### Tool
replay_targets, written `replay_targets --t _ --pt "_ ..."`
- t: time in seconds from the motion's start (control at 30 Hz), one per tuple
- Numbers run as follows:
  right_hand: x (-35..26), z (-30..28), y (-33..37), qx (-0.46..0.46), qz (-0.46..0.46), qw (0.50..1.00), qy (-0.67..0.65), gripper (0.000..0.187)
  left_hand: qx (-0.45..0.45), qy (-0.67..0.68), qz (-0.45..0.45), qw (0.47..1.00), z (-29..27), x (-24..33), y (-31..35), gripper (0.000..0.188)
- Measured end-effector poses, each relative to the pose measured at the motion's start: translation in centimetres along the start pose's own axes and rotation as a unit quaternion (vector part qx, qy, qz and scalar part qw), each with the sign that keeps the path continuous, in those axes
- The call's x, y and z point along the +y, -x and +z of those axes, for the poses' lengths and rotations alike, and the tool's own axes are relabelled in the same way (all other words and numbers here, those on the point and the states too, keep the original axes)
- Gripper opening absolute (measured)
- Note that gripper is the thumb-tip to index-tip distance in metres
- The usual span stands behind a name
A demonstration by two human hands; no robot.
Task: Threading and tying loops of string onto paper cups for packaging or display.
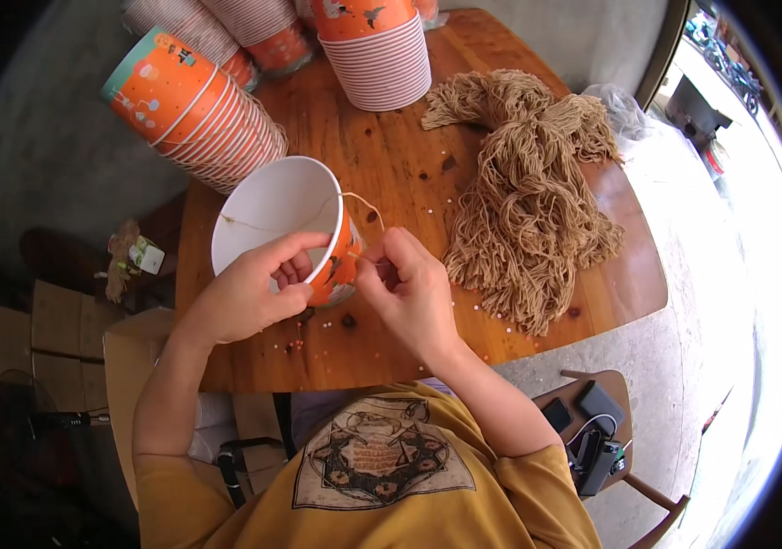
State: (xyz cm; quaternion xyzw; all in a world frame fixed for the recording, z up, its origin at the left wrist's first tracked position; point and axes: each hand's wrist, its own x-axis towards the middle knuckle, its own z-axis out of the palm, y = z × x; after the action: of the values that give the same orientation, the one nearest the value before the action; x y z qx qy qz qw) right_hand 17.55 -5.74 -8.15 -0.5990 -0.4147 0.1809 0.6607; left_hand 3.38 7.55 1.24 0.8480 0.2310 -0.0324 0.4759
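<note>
A paper bucket (258,197), white inside and orange printed outside, tilts on the wooden table with its mouth toward me. My left hand (249,288) grips its near right rim, thumb outside and fingers reaching over the edge. A thin tan cord (369,202) loops over the right rim, and part of it lies across the inside. Right beside the bucket's wall, my right hand (409,288) pinches the cord between thumb and fingertips. How the cord is fastened to the bucket cannot be made out.
A tilted stack of buckets (171,91) leans at the left, an upright stack (377,73) stands behind. A heap of tan cords (537,192) covers the table's right side. Small dots lie scattered on the wooden table (368,151). A stool (610,389) with electronic devices stands lower right.
</note>
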Motion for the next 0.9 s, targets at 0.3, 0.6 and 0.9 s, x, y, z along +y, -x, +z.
replay_targets --t 0.3,0.6,0.9 --pt "0.2 0.7 -0.6 -0.012 -0.012 1.000 -0.003 0.009 -0.039 0.016 -0.008 0.999 -0.9 0.1 0.0 0.058" --pt "0.2 0.9 -1.0 -0.015 -0.016 1.000 0.004 0.009 -0.046 0.013 -0.011 0.999 -0.9 0.3 0.1 0.062" --pt "0.3 1.3 -1.5 -0.024 -0.029 0.999 0.020 0.010 -0.020 0.095 -0.008 0.995 -0.9 0.8 -1.1 0.035"
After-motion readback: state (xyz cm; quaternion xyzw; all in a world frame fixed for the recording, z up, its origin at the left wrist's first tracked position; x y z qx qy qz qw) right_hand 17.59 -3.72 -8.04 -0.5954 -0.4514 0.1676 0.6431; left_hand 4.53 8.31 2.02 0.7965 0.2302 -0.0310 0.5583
